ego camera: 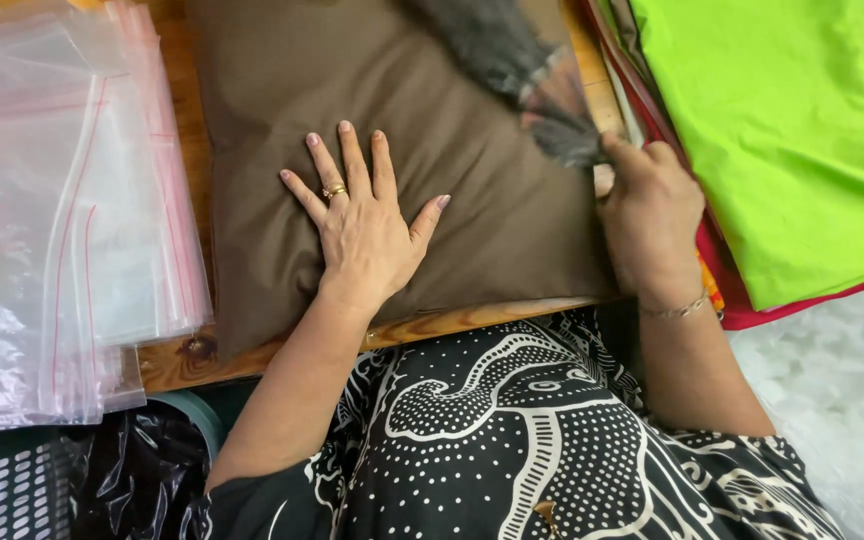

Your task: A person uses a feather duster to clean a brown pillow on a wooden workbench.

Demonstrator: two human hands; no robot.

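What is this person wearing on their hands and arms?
Both forearms are bare, with no sleeves reaching them. The left hand wears a gold ring and has pink-painted nails. The right hand has a thin metal bracelet at the wrist. The garment below is black with white dotted patterns.

There is one view, from a camera worn on the person's head, facing steeply down and close over the work. The left hand sits near the middle of the frame; beyond its fingertips the wooden table runs out past the top edge. The right hand lies right of centre. The person's patterned lap fills the bottom, nearest the lens.
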